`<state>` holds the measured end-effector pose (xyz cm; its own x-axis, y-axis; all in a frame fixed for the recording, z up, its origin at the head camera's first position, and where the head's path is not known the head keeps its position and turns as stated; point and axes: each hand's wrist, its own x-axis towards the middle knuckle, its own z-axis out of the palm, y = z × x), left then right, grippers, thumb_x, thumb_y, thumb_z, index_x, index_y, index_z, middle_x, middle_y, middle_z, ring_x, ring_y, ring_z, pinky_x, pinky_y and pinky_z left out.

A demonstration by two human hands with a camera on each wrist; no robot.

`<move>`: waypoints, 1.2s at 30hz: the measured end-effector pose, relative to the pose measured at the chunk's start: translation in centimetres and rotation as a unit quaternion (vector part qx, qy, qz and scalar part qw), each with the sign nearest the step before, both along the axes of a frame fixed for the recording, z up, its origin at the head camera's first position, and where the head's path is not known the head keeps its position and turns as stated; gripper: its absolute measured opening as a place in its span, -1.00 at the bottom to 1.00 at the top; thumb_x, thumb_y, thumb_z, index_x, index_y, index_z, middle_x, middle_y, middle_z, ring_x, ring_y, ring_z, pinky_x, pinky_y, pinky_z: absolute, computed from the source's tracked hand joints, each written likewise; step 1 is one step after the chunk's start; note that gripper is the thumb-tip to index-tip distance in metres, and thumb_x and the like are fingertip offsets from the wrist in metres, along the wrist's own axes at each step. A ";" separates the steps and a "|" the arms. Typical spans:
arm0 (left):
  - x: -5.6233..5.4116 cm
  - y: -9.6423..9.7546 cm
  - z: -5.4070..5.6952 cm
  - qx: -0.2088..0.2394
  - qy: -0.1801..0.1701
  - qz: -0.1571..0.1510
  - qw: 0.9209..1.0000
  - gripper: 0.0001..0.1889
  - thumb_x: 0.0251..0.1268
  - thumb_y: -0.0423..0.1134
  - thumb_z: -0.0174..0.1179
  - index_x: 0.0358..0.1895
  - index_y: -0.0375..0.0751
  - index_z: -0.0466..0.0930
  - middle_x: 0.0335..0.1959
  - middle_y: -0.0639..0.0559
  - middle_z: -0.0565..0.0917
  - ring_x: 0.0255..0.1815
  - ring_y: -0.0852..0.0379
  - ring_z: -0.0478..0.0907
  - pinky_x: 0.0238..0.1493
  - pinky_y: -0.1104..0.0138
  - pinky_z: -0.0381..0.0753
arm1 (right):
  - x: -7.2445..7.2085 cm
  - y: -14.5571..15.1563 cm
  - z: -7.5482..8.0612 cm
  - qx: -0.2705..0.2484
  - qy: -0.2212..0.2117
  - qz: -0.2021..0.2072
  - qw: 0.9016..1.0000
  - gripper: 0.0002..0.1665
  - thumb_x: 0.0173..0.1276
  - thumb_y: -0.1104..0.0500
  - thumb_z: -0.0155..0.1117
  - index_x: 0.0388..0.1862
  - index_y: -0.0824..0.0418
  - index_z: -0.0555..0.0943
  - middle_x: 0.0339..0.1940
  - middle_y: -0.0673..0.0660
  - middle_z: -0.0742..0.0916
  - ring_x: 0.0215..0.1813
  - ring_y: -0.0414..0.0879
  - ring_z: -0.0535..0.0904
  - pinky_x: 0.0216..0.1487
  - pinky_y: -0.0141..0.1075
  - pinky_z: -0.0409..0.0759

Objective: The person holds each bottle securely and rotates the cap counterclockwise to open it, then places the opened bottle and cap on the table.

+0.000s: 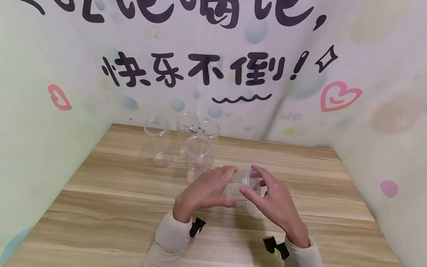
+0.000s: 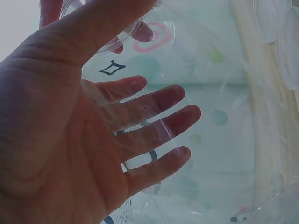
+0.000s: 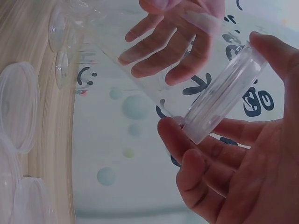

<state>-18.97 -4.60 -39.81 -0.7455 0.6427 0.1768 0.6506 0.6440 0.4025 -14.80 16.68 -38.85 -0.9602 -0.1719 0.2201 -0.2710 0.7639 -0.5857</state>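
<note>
A clear plastic jar [image 1: 235, 192] lies tilted on its side above the table, its mouth towards the right. My left hand [image 1: 207, 191] holds it round the body with thumb and fingers; the fingers show through the clear wall in the left wrist view. At the jar's mouth, my right hand [image 1: 276, 198] pinches a clear ridged lid [image 3: 225, 93] by its rim between thumb and fingers. The lid sits at the mouth; how tightly it is on, I cannot tell.
Several upright clear jars [image 1: 198, 154] stand on the wooden table [image 1: 110, 193] beyond my left hand. Clear lids [image 3: 19, 107] lie on the table beneath my hands. A printed cloth wall [image 1: 207, 85] encloses the table at the back and sides.
</note>
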 end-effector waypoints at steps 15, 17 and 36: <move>-0.1 -0.2 0.1 -0.001 -0.010 -0.007 1.000 -0.12 -0.09 0.11 0.54 0.31 -0.14 0.34 0.07 0.11 0.59 0.05 0.16 0.54 0.20 0.15 0.51 | 0.1 0.6 0.0 -0.015 0.023 0.042 0.999 -0.21 0.27 -0.13 0.41 0.42 0.07 0.40 0.15 -0.02 0.67 -0.11 -0.17 0.59 -0.12 -0.25 0.59; -0.1 -0.2 0.1 0.001 -0.011 -0.010 1.000 -0.13 -0.10 0.11 0.54 0.29 -0.14 0.35 0.02 0.12 0.59 0.01 0.17 0.53 0.17 0.17 0.52 | 0.2 0.8 0.0 -0.014 0.023 0.047 0.999 -0.20 0.26 -0.13 0.43 0.42 0.06 0.40 0.17 -0.01 0.66 -0.11 -0.16 0.59 -0.11 -0.24 0.59; 0.0 -0.8 0.3 0.017 -0.026 -0.029 0.999 -0.10 -0.14 0.08 0.57 0.31 -0.16 0.36 0.07 0.06 0.62 0.04 0.13 0.56 0.13 0.18 0.55 | 0.0 1.4 -0.1 -0.014 0.070 0.137 0.988 -0.08 0.12 0.04 0.57 0.45 0.02 0.37 0.21 -0.06 0.63 0.14 -0.18 0.58 -0.01 -0.20 0.63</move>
<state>-18.98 -5.38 -39.56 -0.7153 0.6800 0.1611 0.6644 0.5904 0.4582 -14.85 18.12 -38.90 -0.8379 -0.4131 0.3566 -0.5458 0.6340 -0.5479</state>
